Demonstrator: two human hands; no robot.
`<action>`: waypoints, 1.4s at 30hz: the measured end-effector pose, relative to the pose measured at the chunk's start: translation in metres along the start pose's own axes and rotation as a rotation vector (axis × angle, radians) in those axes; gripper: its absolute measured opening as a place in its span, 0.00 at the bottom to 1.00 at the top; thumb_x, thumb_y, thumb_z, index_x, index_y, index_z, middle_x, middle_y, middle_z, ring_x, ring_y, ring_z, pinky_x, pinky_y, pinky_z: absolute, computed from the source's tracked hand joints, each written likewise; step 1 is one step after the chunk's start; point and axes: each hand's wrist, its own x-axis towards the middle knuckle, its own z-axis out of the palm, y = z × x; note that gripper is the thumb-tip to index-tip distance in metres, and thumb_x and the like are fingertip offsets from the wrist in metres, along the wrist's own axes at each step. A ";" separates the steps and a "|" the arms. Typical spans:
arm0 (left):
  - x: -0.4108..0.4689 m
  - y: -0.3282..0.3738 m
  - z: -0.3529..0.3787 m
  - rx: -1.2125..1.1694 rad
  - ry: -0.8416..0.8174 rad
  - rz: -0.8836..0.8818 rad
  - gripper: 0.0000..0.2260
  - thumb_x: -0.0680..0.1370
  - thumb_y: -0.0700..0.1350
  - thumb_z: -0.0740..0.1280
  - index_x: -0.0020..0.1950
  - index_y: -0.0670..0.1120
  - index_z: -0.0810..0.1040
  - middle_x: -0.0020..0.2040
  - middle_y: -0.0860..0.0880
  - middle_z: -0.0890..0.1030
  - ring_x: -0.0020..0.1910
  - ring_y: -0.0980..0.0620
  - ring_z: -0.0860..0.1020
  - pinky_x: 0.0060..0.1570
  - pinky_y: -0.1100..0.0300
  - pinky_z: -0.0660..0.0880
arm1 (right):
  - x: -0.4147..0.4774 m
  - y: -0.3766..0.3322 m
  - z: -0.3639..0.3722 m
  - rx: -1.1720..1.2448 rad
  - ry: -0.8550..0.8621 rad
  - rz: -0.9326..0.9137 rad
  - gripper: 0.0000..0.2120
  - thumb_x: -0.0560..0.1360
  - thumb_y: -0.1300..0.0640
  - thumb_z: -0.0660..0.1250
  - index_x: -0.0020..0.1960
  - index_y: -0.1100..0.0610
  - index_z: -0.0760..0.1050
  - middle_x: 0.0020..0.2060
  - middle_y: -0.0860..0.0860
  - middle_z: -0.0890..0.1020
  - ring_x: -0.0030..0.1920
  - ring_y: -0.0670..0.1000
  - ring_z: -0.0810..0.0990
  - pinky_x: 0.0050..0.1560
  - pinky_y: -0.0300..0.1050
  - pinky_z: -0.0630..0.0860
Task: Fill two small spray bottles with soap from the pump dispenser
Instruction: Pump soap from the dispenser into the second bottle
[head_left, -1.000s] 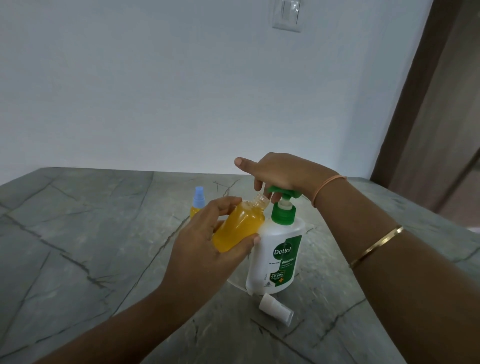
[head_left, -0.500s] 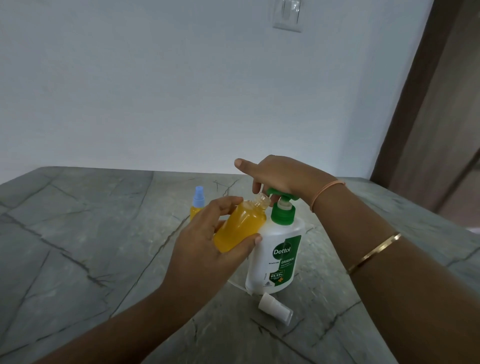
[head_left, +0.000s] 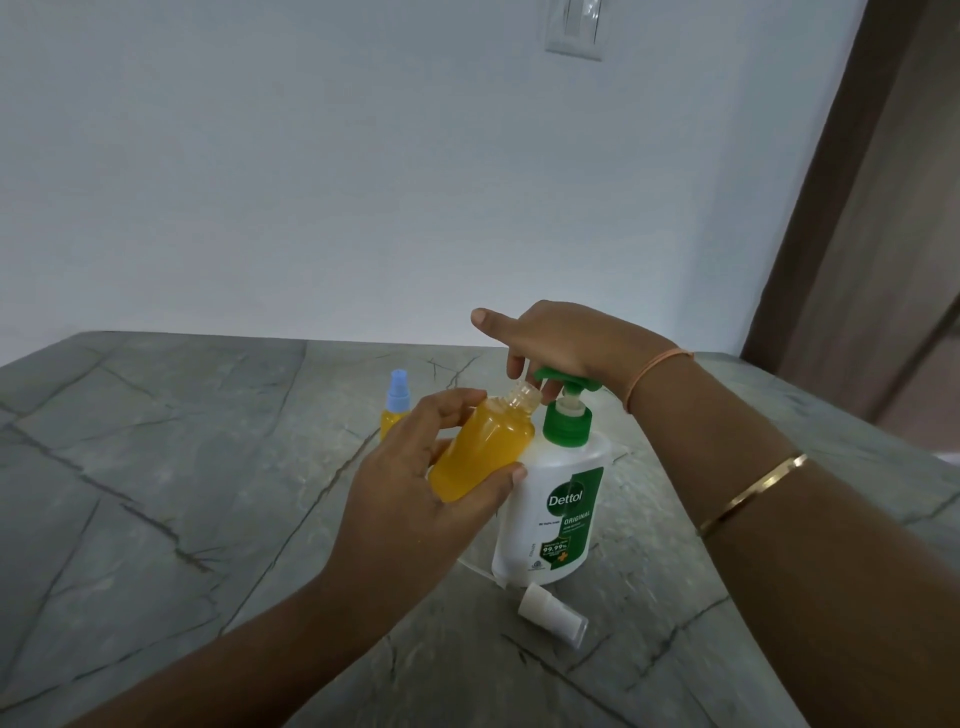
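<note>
Left hand (head_left: 415, 499) wraps tilted bottle (head_left: 483, 452), open neck at pump (head_left: 571, 383) spout. Right hand (head_left: 566, 343) curls over pump, forefinger straight.

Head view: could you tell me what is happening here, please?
The left hand holds an uncapped spray bottle, nearly full of orange liquid, tilted with its mouth at the nozzle of the pump dispenser. The right hand rests on the pump head. A second, capped bottle stands behind; a loose spray cap lies on the counter.
</note>
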 end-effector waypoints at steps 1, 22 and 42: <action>0.000 0.001 0.000 0.002 0.001 0.003 0.25 0.64 0.64 0.66 0.59 0.60 0.68 0.56 0.61 0.74 0.55 0.57 0.74 0.50 0.66 0.71 | 0.000 0.000 0.001 0.002 0.004 -0.005 0.30 0.78 0.35 0.47 0.53 0.59 0.74 0.34 0.48 0.77 0.32 0.47 0.77 0.34 0.39 0.71; -0.015 -0.008 0.002 -0.117 0.035 -0.134 0.22 0.63 0.60 0.68 0.54 0.62 0.66 0.52 0.63 0.74 0.48 0.59 0.78 0.41 0.64 0.78 | -0.002 0.007 -0.007 0.493 0.086 -0.005 0.29 0.81 0.42 0.50 0.46 0.64 0.79 0.38 0.60 0.85 0.32 0.54 0.81 0.33 0.39 0.76; -0.039 -0.021 -0.008 -0.135 0.031 -0.311 0.20 0.69 0.46 0.74 0.48 0.56 0.63 0.46 0.59 0.72 0.44 0.55 0.77 0.41 0.56 0.77 | -0.095 0.021 0.051 0.189 0.718 -0.421 0.12 0.77 0.53 0.63 0.37 0.57 0.74 0.27 0.49 0.75 0.28 0.48 0.71 0.31 0.42 0.69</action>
